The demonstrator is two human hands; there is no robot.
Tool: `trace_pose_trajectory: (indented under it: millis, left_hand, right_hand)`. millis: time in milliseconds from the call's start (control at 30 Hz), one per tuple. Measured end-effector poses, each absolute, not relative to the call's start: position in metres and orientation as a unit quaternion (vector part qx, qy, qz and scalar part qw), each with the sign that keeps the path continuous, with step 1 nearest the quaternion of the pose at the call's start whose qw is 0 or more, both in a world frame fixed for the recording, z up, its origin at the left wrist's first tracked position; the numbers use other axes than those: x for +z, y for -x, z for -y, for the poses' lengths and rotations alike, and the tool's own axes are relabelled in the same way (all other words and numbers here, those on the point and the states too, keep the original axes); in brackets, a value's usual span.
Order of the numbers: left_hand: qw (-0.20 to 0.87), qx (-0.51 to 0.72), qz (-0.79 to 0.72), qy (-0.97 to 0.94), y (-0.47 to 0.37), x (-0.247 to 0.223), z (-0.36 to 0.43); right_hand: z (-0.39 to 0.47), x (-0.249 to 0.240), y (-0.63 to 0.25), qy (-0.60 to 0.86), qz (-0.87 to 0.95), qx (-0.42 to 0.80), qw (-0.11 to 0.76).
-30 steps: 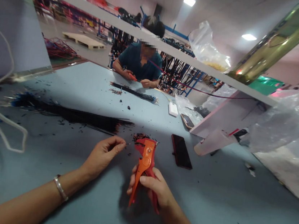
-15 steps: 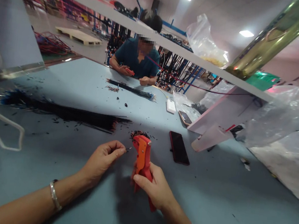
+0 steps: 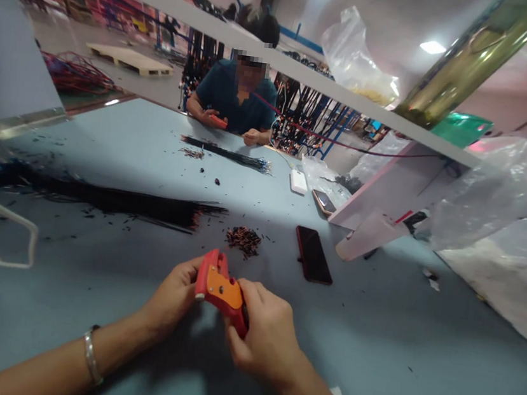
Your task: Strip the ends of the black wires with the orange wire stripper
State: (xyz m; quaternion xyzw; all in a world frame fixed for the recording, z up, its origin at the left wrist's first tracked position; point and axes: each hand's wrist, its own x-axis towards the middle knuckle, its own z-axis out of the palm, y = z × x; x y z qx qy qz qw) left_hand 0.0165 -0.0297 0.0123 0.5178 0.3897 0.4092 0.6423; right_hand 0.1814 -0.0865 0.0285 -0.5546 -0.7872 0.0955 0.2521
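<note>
The right hand (image 3: 269, 326) grips the tool (image 3: 224, 291) over the counter (image 3: 394, 342); the left hand (image 3: 177, 293) is at its head, contents hidden, so I cannot tell its grip. The tool looks light and stiff, best held by its handles. Room lies rightward, nearer than the phone (image 3: 314, 255); the far edge is well apart.

My right hand (image 3: 270, 333) has swung the wire stripper (image 3: 224, 291) leftward to my left hand (image 3: 174, 297), uncovering the pile of clippings (image 3: 243, 240).
</note>
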Motion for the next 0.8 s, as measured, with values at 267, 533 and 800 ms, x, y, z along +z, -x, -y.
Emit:
trace_pose_trajectory:
  millis: [267,533,800]
  left_hand:
    - [0.653,0.396,-0.385,-0.518,-0.017,0.019,0.033]
    - [0.642,0.391,-0.369,-0.547,-0.016,0.014,0.031]
    - [0.635,0.382,-0.383,-0.551,-0.016,0.005,0.029]
  right_hand:
    - [0.081,0.016,-0.184,0.545,0.800,-0.018,0.249]
    - [0.078,0.014,-0.185,0.544,0.802,-0.035,0.244]
    - [0.074,0.008,-0.187,0.551,0.804,-0.043,0.218]
